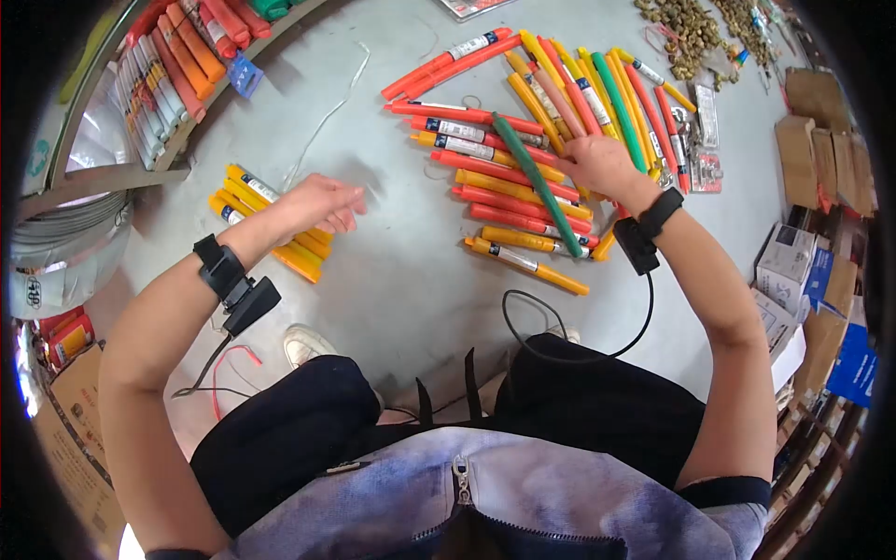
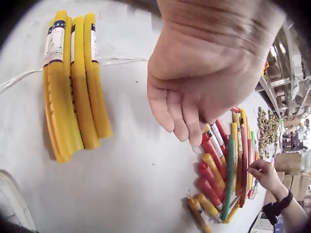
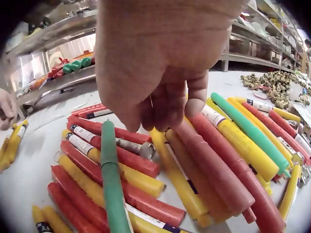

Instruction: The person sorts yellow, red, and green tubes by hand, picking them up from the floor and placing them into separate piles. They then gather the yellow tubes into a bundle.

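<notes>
My left hand (image 1: 322, 203) hangs in the air, holding nothing, beside a small group of yellow sticks (image 1: 306, 254); in the left wrist view its fingers are loosely bent, and these labelled sticks (image 2: 77, 82) lie apart from it. Over the large group of red, yellow and green sticks, my right hand (image 1: 607, 168) has its fingertips on the end of a dull red stick (image 3: 218, 170). The right hand's fingers (image 3: 167, 104) bend around that end, and its far side is hidden. A dark green stick (image 1: 537, 182) lies across several red and yellow ones.
A shelf rack with packed sticks (image 1: 177, 56) stands at the upper left. Brass-coloured fittings (image 1: 686, 37) lie in a heap at the upper right. Cardboard boxes (image 1: 812, 159) line the right side. A clear strip (image 1: 327, 117) lies on the grey floor (image 1: 401, 308).
</notes>
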`<control>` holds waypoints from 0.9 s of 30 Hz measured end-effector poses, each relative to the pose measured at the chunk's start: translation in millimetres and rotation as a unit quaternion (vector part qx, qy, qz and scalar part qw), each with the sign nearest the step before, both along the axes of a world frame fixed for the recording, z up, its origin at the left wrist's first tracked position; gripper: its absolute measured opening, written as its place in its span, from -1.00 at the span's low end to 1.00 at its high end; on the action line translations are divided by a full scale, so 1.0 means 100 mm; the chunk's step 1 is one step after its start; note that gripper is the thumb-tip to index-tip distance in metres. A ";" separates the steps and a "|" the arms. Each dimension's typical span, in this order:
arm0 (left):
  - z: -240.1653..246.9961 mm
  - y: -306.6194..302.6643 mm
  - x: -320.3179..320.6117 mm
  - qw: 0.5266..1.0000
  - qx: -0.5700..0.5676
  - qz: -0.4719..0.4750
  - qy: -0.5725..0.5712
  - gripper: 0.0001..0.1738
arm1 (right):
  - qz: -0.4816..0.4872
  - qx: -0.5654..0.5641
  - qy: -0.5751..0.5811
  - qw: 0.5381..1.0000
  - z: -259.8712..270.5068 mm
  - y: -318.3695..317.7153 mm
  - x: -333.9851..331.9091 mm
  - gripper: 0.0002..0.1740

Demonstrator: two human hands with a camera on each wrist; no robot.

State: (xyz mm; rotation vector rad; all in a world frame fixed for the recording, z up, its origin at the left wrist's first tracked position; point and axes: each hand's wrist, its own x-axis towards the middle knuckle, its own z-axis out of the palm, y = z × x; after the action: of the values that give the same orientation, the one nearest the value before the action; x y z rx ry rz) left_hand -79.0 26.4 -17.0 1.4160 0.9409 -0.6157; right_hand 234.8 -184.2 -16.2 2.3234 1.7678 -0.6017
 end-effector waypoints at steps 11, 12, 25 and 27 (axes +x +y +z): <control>-0.18 -0.09 0.05 0.999 -0.013 0.013 -0.039 -0.61 | -0.117 -0.077 -0.040 0.989 -0.03 -0.65 0.47 -0.71; -0.16 -0.09 0.08 0.999 -0.025 0.013 -0.018 -0.63 | -0.144 -0.065 -0.056 0.986 -0.03 -0.71 0.57 -0.72; 0.00 -0.21 0.34 0.998 -0.058 0.025 0.005 -0.71 | -0.290 -0.050 -0.003 0.956 -0.31 -0.64 0.81 -0.52; 0.01 -0.19 0.36 0.998 -0.062 0.023 -0.010 -0.72 | -0.244 -0.067 0.059 0.966 -0.24 -0.64 0.82 -0.53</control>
State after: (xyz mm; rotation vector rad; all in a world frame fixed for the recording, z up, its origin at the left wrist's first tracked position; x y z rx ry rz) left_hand -42.8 7.2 -16.2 1.2845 0.9024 -0.6150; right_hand 317.2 -248.4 -40.6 2.6788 1.1360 -0.9138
